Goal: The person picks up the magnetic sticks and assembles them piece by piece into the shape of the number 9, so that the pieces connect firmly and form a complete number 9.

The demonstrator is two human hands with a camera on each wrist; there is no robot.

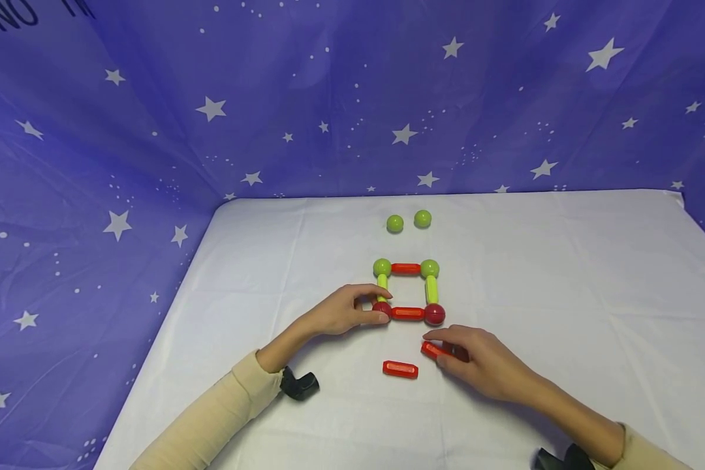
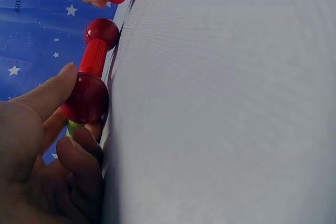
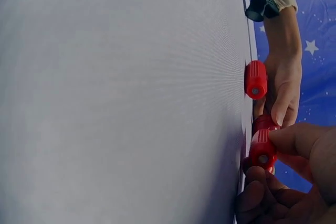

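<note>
On the white cloth lies a square of magnetic rods and balls. Its near side is a red rod [image 1: 408,314] between two red balls; the far side has a red rod [image 1: 406,268] between green balls [image 1: 429,268]. Yellow-green rods [image 1: 431,290] form the other sides. My left hand [image 1: 346,311] holds the near-left red ball [image 2: 86,98] between thumb and fingers. Just in front of the near-right red ball [image 1: 435,314], my right hand [image 1: 487,362] pinches a loose red rod [image 3: 262,148], its metal end showing in the right wrist view.
Another red rod [image 1: 400,369] lies on the cloth between the hands, nearer me. Two loose green balls [image 1: 395,224] sit beyond the square. A blue star-patterned curtain [image 1: 352,98] stands behind the table [image 1: 564,261] and along its left side.
</note>
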